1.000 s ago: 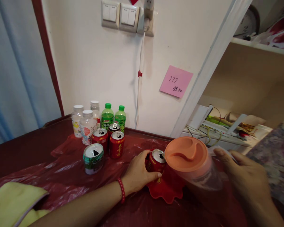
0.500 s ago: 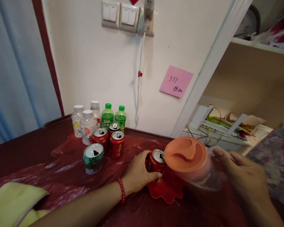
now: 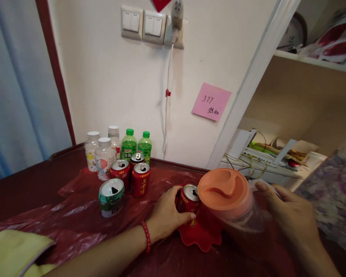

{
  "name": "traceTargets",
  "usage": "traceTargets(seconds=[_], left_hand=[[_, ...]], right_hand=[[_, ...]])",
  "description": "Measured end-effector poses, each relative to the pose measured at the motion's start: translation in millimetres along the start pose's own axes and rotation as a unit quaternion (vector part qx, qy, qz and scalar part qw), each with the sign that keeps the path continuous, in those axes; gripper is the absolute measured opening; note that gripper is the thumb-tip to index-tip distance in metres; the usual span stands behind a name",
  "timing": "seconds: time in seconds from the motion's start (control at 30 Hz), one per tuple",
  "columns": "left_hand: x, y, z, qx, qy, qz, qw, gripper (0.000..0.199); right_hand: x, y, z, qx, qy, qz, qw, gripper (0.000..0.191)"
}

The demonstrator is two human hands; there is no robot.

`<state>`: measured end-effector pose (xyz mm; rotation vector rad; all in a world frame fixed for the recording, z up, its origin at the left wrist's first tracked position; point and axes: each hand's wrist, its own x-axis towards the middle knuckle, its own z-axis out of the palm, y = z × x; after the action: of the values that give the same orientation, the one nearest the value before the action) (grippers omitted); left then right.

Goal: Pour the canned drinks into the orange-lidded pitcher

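My left hand, with a red bead bracelet at the wrist, is wrapped round a red can with an opened top. That can stands at the back of a red wavy-edged mat. In my right hand is the handle of a clear pitcher with an orange lid. The pitcher is tilted towards the can, and its lid edge is at the can's rim. Whether liquid flows cannot be made out.
Left of my left hand stand a green can, red cans, green-capped bottles and white-capped bottles. A yellow cloth lies at the front left. Behind are a wall with a cable and, right, shelves.
The camera view has shifted slightly, so the scene sits a little lower and further left. Both hands keep their hold, and the pitcher and can stay together.
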<state>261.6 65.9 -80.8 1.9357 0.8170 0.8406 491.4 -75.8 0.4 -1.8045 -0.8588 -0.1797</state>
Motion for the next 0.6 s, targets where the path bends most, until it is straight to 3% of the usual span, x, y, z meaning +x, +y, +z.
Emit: traceTargets(seconds=[0.4,0.6], left_hand=[[4,-2,-0.7,-0.01,-0.002,-0.001,1.0,0.065],[7,-2,-1.7,-0.006,-0.002,0.004,1.0,0.063]], right_hand=[[8,6,3,0.066,0.061,0.023,0.996,0.062],[22,28,4,0.162,0.051,0.074,0.983,0.064]])
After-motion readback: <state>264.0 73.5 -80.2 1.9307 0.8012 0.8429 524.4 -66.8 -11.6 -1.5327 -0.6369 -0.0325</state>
